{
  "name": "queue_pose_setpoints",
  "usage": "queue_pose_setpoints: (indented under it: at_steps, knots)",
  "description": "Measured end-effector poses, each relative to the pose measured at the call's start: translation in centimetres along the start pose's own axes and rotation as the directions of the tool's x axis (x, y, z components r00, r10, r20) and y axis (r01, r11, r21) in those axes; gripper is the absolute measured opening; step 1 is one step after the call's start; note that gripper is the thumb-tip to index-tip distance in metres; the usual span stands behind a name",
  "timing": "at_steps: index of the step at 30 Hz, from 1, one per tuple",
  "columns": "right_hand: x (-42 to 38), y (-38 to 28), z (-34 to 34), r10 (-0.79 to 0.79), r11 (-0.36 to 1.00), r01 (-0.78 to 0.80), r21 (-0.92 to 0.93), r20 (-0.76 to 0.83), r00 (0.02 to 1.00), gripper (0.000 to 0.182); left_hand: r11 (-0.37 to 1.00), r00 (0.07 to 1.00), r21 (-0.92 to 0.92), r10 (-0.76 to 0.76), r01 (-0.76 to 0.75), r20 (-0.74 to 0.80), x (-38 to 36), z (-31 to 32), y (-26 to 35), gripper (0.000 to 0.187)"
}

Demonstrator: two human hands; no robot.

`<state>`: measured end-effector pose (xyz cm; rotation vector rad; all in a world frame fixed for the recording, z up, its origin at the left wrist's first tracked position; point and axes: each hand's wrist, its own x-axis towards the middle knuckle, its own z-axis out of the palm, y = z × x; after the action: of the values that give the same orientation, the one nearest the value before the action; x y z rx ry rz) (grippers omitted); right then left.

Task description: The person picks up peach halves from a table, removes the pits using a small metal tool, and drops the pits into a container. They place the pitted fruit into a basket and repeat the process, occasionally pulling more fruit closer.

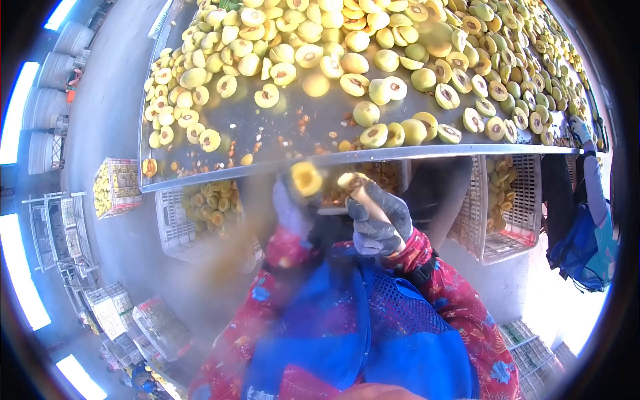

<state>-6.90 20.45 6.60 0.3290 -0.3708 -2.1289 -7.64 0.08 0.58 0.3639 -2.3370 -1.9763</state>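
Observation:
A yellow peach half (307, 179) with a hollow brown centre is in my left hand (288, 205), just off the table's front edge. This gloved hand is blurred, but its fingers close round the fruit from behind. My right hand (380, 223), in a grey and white glove, wraps round a wooden-handled tool (375, 208). The tool's upper end points toward the peach half and stays apart from it; its tip is hard to make out. Ahead lie many cut peach halves (308, 55), several with brown pits showing.
The metal table (250, 130) carries loose pits and scraps; its raised rim (373, 157) runs before me. Crates with fruit stand below, at left (175, 223) and right (470, 213). A co-worker's gloved hand (581, 130) is at the far right. Stacked crates (160, 327) stand lower left.

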Motion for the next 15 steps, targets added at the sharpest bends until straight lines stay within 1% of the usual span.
queue_pose_setpoints:
  at_steps: [1,2,3,4,5,6,7,9,11,13,15]
  knots:
    - [-0.3,-0.3,0.4,-0.063,0.985,0.041,-0.167,-0.130,0.989,0.041,0.900,0.963,-0.342,-0.247,0.270,0.110,0.1,-2.2,0.0,0.043]
    - [-0.6,-0.7,0.8,-0.127,0.939,0.031,-0.343,-0.261,0.957,0.041,0.943,0.966,-0.230,-0.256,0.240,-0.040,-0.3,-4.0,0.7,0.042]
    - [-1.0,-1.0,1.2,-0.186,0.871,-0.028,-0.490,-0.383,0.905,0.041,0.969,0.952,-0.113,-0.239,0.220,-0.192,-0.6,-5.7,1.9,0.041]
    - [-1.7,-2.1,0.0,-0.171,0.726,-0.177,-0.664,-0.424,0.889,0.041,0.820,0.967,0.523,-0.143,0.234,-0.209,-0.5,-7.8,3.9,0.042]
    - [-1.9,-2.7,-0.7,-0.168,0.529,-0.319,-0.786,-0.465,0.869,0.042,0.314,0.984,0.932,-0.062,0.180,-0.169,-0.2,-10.0,5.5,0.043]
    - [-1.9,-2.5,-0.9,-0.209,0.498,-0.261,-0.827,-0.406,0.890,0.042,0.144,0.974,0.964,0.005,0.222,-0.225,0.4,-12.2,4.6,0.047]
    - [-1.6,-2.2,-0.9,-0.241,0.509,-0.248,-0.824,-0.413,0.878,0.042,-0.027,0.961,0.963,0.081,0.269,-0.266,1.1,-13.0,4.4,0.051]
    - [-0.8,-1.5,-1.1,-0.303,0.527,-0.229,-0.818,-0.432,0.849,0.044,0.221,0.976,0.953,0.024,0.207,-0.218,5.1,-13.1,5.8,0.056]
    - [-0.5,-1.6,-2.2,-0.342,0.393,-0.218,-0.893,-0.362,0.867,0.039,0.366,0.997,0.928,0.019,0.068,-0.080,10.9,-11.6,5.2,0.057]
    - [-0.4,-1.3,-1.6,-0.303,0.535,-0.268,-0.801,-0.478,0.824,0.034,0.342,0.999,0.939,0.007,0.046,-0.052,16.8,-8.4,4.2,0.061]
    - [-0.8,-1.8,-2.9,-0.331,0.503,-0.233,-0.832,-0.435,0.837,0.033,0.322,0.997,0.944,-0.052,0.073,-0.059,20.3,-4.7,3.8,0.062]
